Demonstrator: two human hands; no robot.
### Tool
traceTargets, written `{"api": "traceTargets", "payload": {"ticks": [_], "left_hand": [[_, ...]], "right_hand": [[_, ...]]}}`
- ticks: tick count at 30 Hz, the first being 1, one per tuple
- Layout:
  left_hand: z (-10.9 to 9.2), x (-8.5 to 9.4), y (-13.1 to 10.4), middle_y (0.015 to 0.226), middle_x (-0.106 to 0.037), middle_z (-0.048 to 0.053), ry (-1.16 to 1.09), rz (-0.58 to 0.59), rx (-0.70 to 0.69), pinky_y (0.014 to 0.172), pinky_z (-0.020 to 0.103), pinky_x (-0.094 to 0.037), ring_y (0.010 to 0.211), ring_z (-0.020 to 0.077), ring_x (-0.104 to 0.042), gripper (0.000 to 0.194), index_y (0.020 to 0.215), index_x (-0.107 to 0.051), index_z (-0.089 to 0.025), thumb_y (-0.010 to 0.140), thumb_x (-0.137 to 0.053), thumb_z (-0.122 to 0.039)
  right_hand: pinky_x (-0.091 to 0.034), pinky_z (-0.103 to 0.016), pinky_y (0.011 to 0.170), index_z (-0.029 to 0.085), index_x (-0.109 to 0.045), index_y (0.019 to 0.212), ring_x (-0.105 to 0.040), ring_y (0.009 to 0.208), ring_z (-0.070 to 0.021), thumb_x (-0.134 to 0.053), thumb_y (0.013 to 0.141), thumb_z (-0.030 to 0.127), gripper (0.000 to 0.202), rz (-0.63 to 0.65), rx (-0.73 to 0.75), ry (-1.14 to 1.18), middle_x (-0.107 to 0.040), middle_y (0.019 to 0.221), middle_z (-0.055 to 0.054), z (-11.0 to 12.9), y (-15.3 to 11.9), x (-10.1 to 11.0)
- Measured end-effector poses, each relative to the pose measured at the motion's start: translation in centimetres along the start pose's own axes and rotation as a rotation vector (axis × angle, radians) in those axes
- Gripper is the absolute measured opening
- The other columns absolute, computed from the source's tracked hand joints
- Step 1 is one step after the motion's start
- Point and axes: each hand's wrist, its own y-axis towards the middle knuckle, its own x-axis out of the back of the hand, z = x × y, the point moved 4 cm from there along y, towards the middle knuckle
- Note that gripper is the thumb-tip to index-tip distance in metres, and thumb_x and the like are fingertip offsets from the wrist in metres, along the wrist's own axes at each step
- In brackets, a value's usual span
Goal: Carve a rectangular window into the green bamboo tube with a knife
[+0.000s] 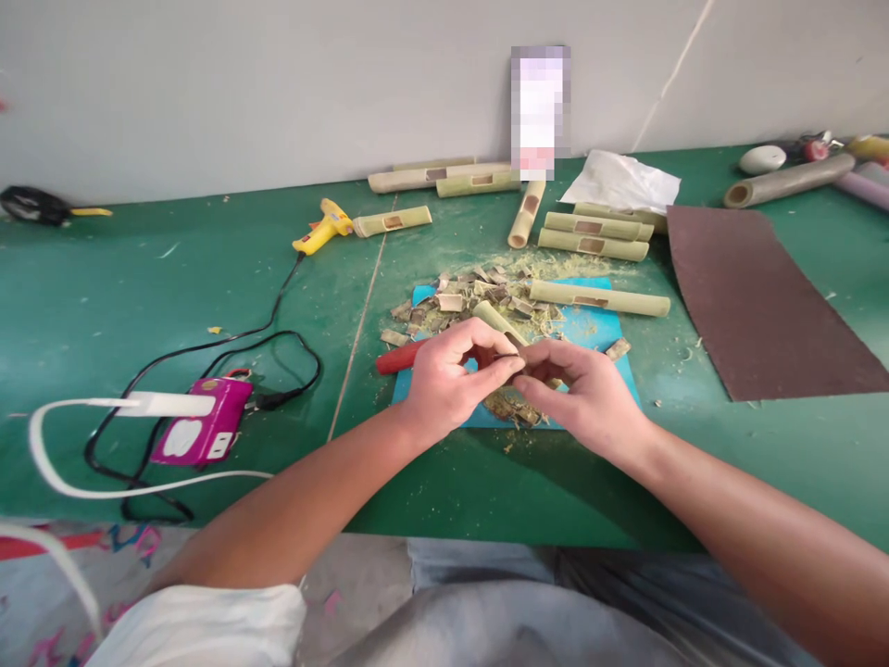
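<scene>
My left hand and my right hand meet over a blue sheet. Both pinch a small dark piece at the fingertips; its kind is too hidden to name. Just beyond the fingers, a bamboo tube lies partly covered by my hands. Bamboo chips and shavings are heaped on the sheet. A red handle pokes out from behind my left hand, its other end hidden. Behind my right hand rests a notched bamboo tube.
More notched bamboo tubes lie farther back, beside a white paper. A brown sheet spreads at the right. On the left are a yellow glue gun, a purple box and looping cables. A blurred-out upright panel leans on the wall.
</scene>
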Motion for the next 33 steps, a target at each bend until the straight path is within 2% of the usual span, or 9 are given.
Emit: {"api": "traceTargets", "payload": {"ticks": [3,6,12,16,23,30,33], "left_hand": [[-0.05,-0.01,-0.08,0.069,-0.065,-0.001,-0.049,-0.027,0.016,0.057,0.023,-0.046,0.062,0.0099,-0.056,0.011,0.074,-0.066,-0.018,0.080,-0.075,-0.022],[-0.21,-0.07,-0.17,0.069,-0.065,-0.001,-0.093,-0.041,0.020,0.055,0.022,-0.045,0.061,0.0094,-0.056,0.012,0.073,-0.066,-0.018,0.079,-0.076,-0.022],[-0.50,-0.13,-0.26,0.067,-0.064,-0.002,-0.145,-0.052,-0.004,0.056,0.022,-0.045,0.061,0.0093,-0.056,0.016,0.071,-0.065,-0.018,0.078,-0.078,-0.023],[-0.62,-0.22,-0.27,0.066,-0.063,-0.002,-0.162,-0.056,-0.008,0.056,0.022,-0.045,0.061,0.0089,-0.056,0.018,0.070,-0.064,-0.017,0.078,-0.078,-0.024],[-0.45,-0.04,-0.14,0.065,-0.060,-0.003,-0.238,-0.117,-0.012,0.055,0.021,-0.045,0.059,0.0080,-0.056,0.020,0.071,-0.062,-0.018,0.080,-0.078,-0.026],[-0.02,-0.04,-0.16,0.063,-0.057,-0.004,-0.289,-0.126,0.027,0.054,0.022,-0.043,0.056,0.0076,-0.053,0.021,0.071,-0.062,-0.019,0.079,-0.079,-0.027],[-0.03,-0.13,-0.24,0.063,-0.058,-0.003,-0.281,-0.116,0.050,0.054,0.022,-0.043,0.057,0.0081,-0.053,0.022,0.070,-0.062,-0.019,0.079,-0.079,-0.029]], "right_hand": [[-0.043,-0.026,0.056,0.020,-0.066,0.086,-0.052,0.058,-0.0109,-0.067,0.077,0.034,0.017,0.004,-0.065,-0.025,-0.060,0.065,0.003,-0.21,-0.06,0.04],[-0.039,-0.026,0.053,0.020,-0.065,0.080,-0.048,0.056,-0.0103,-0.070,0.075,0.039,0.020,0.009,-0.112,-0.086,-0.059,0.064,0.003,-0.49,-0.06,0.13],[-0.030,-0.024,0.048,0.020,-0.058,0.064,-0.038,0.052,-0.0077,-0.067,0.078,0.037,0.024,0.021,-0.056,-0.117,-0.049,0.057,0.005,-0.31,0.03,0.28],[-0.025,-0.024,0.045,0.021,-0.052,0.060,-0.033,0.049,-0.0067,-0.067,0.078,0.038,0.029,0.039,-0.088,-0.087,-0.042,0.052,0.007,-0.32,-0.03,0.24],[-0.031,-0.025,0.048,0.019,-0.064,0.073,-0.041,0.052,-0.0088,-0.071,0.074,0.038,0.019,0.095,-0.142,-0.047,-0.053,0.058,0.004,-0.13,-0.10,0.16],[-0.034,-0.026,0.051,0.019,-0.067,0.075,-0.043,0.055,-0.0094,-0.069,0.075,0.041,0.021,0.060,-0.115,-0.069,-0.057,0.063,0.002,-0.01,-0.07,0.35],[-0.032,-0.026,0.050,0.020,-0.062,0.069,-0.040,0.054,-0.0092,-0.068,0.076,0.040,0.022,0.055,-0.108,-0.083,-0.053,0.060,0.003,-0.05,-0.05,0.28]]}}
